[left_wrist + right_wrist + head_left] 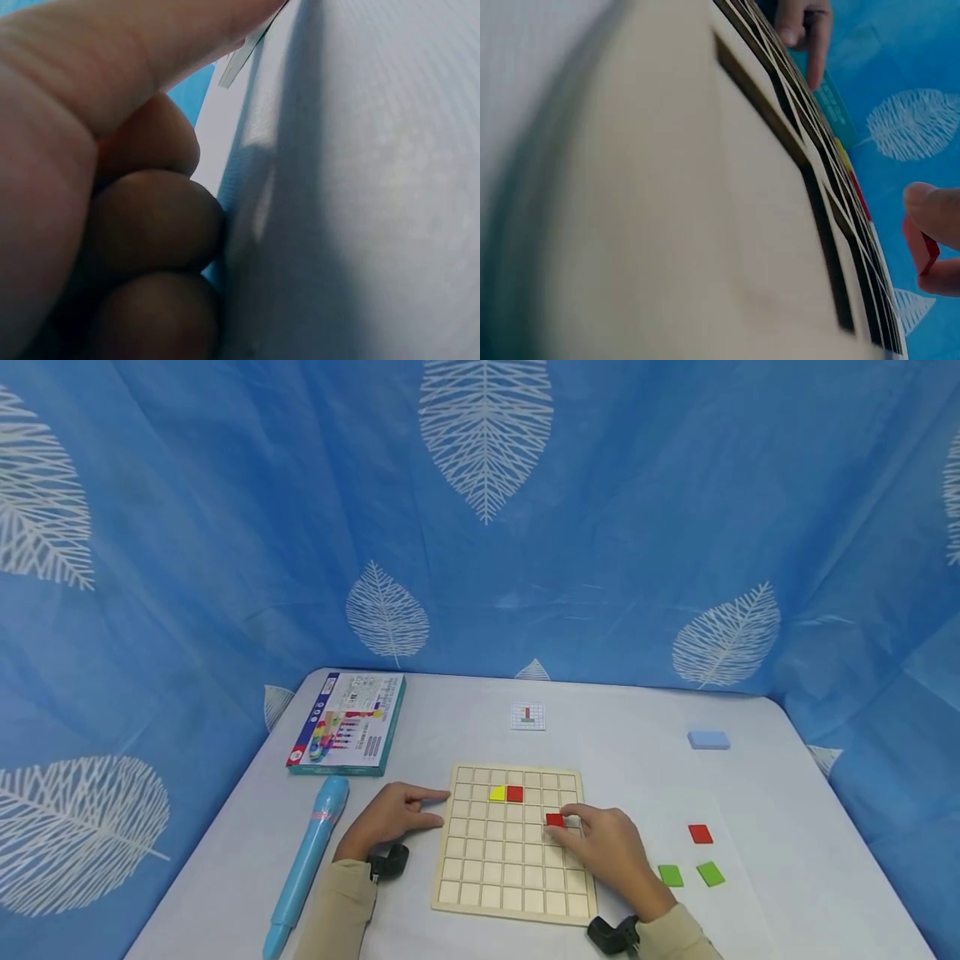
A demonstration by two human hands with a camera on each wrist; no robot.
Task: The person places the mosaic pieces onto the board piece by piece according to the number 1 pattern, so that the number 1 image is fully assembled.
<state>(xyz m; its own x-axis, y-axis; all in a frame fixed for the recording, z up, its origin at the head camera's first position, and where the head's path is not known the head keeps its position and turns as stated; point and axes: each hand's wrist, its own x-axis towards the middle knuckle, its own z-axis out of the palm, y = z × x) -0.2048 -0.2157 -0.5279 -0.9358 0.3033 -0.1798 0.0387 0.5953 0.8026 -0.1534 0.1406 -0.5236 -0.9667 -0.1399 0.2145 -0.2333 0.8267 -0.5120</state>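
Observation:
A wooden grid board (512, 914) lies flat on the white table. One yellow-and-white tile (497, 793) and a red tile (514, 794) sit side by side in its upper cells. My right hand (611, 850) pinches another red tile (554, 820) between thumb and forefinger over the right part of the board; the right wrist view shows this tile (931, 251) raised above the grid. At the board's left edge, my left hand (392, 817) touches the wood with straight forefinger and thumb. Its other fingers (157, 217) are curled under in the left wrist view.
Right of the board lie a red tile (701, 834) and two green tiles (710, 873). Behind it is a small pattern card (528, 717), with a blue block (708, 741) at back right. A printed box (348, 722) and a light-blue tube (307, 864) lie left.

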